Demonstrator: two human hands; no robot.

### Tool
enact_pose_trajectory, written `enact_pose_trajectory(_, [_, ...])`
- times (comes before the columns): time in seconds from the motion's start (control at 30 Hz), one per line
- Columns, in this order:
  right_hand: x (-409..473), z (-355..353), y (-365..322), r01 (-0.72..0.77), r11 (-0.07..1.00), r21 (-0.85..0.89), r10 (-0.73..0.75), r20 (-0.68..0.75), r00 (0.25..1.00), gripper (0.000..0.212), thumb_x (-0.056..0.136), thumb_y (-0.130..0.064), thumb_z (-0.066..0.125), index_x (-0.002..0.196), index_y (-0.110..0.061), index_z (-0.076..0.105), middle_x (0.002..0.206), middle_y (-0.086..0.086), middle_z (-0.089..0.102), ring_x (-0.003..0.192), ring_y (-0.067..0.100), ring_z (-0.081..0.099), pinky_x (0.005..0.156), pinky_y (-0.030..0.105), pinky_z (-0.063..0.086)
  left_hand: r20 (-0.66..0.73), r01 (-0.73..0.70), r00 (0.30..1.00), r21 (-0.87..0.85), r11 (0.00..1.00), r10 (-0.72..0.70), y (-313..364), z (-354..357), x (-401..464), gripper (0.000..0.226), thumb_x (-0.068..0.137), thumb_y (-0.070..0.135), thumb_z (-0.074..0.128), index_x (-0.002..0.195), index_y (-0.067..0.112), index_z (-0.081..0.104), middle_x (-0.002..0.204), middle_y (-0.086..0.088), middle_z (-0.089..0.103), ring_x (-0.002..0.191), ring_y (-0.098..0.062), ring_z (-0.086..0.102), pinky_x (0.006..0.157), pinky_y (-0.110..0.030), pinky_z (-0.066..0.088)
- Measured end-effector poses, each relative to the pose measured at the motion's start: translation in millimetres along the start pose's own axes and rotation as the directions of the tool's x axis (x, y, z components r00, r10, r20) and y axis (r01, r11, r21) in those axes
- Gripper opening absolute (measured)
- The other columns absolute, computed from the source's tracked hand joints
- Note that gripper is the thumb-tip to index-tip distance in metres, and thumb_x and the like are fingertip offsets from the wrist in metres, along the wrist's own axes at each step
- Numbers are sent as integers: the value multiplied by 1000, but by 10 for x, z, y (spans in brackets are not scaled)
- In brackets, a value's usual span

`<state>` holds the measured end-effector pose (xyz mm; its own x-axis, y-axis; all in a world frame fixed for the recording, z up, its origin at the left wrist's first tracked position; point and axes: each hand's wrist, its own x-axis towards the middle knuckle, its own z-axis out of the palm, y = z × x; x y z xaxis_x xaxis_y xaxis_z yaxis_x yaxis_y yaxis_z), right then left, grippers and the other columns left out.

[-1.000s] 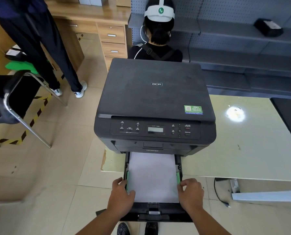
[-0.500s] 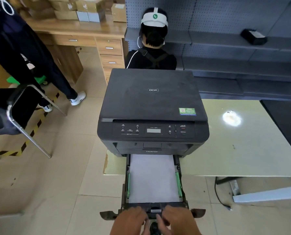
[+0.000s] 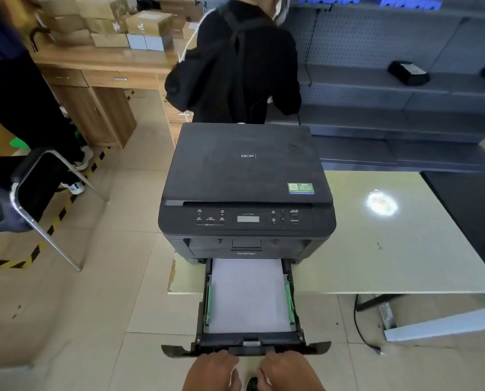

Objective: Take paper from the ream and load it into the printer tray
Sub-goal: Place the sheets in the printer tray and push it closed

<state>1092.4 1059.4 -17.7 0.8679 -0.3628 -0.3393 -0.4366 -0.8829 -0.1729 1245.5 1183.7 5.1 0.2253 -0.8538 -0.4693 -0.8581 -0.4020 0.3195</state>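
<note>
Below table edge, hands on tray

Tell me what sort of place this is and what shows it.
Probably an office storeroom or workroom. A printer sits on a table, cardboard boxes are stacked on a wooden desk, and grey pegboard shelving lines the back wall.

Lighting: you have bright, even indoor light; a glare spot on the tabletop at right; soft shadows; motion blur on the boxes; wide-angle bending at the edges.
</note>
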Motion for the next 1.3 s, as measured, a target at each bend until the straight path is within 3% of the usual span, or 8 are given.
enact_pose_trajectory(0.07, [-1, -62, 3, 49, 999, 0, -49, -79, 996, 13, 60, -37, 61, 56, -25, 65, 58, -4, 62, 42, 12, 55, 40, 23, 43, -41, -27, 999, -107, 994, 23, -10, -27, -35, 28, 57, 40, 51, 77, 34, 69, 68, 15, 64, 57, -3, 59, 52, -19, 47])
enact_pose_trajectory(0.13, [81, -140, 36, 49, 999, 6, -48, -113, 992, 23, 60, -35, 63, 79, -24, 70, 73, -5, 65, 58, 13, 61, 53, 25, 51, -211, -39, 977, -65, 997, 25, -18, -27, 23, 37, 56, 39, 59, 91, 30, 67, 81, 14, 68, 71, -5, 63, 64, -20, 51])
enact_pose_trajectory(0.27, [316, -325, 122, -26, 999, 32, 28, -49, 998, 34, 69, -29, 60, 102, -21, 64, 86, -5, 64, 79, 17, 64, 74, 34, 57, -273, 17, 962, -42, 999, -28, 0, -262, 228, 47, 67, 39, 56, 112, 26, 59, 102, 12, 66, 96, -9, 62, 87, -23, 50])
enact_pose_trajectory(0.5, [729, -539, 248, -101, 995, -17, 101, -8, 995, 60, 90, -32, 49, 145, -14, 32, 143, 7, 45, 132, 31, 40, 118, 50, 25, -248, 73, 966, -1, 997, -71, 5, -492, 702, 61, 87, 35, 41, 142, 15, 26, 146, -3, 36, 134, -20, 30, 116, -35, 22])
enact_pose_trajectory(0.6, [889, -640, 358, -123, 992, 14, 123, -14, 992, 68, 92, -31, 50, 152, -15, 21, 152, 6, 36, 141, 30, 30, 122, 49, 19, -225, 107, 969, -2, 994, -104, -43, -540, 886, 67, 88, 35, 43, 146, 13, 18, 153, -6, 27, 140, -21, 23, 118, -37, 19])
enact_pose_trajectory(0.8, [1046, -709, 424, -131, 988, 80, 133, -21, 991, 61, 92, -28, 52, 147, -15, 28, 146, 5, 39, 134, 28, 36, 119, 42, 27, -255, 137, 957, -31, 990, -141, -77, -665, 1113, 62, 87, 38, 43, 143, 14, 27, 144, -4, 40, 134, -20, 31, 117, -33, 23])
enact_pose_trajectory(1.0, [1204, -810, 578, -122, 991, 50, 121, 23, 992, 76, 91, -33, 53, 154, -19, 13, 155, 1, 26, 143, 27, 25, 124, 44, 12, -190, 134, 973, -11, 991, -133, -88, -676, 1176, 79, 88, 43, 40, 149, 14, -1, 160, -6, 8, 146, -22, 5, 121, -36, 6])
enact_pose_trajectory(1.3, [1140, -836, 532, -151, 984, 90, 144, 82, 986, 80, 92, -33, 52, 156, -22, 5, 162, -1, 16, 149, 27, 15, 125, 41, 5, -159, 121, 980, -3, 993, -120, -181, -717, 1008, 71, 91, 39, 40, 149, 17, 5, 160, -4, 8, 146, -21, 3, 121, -40, 10])
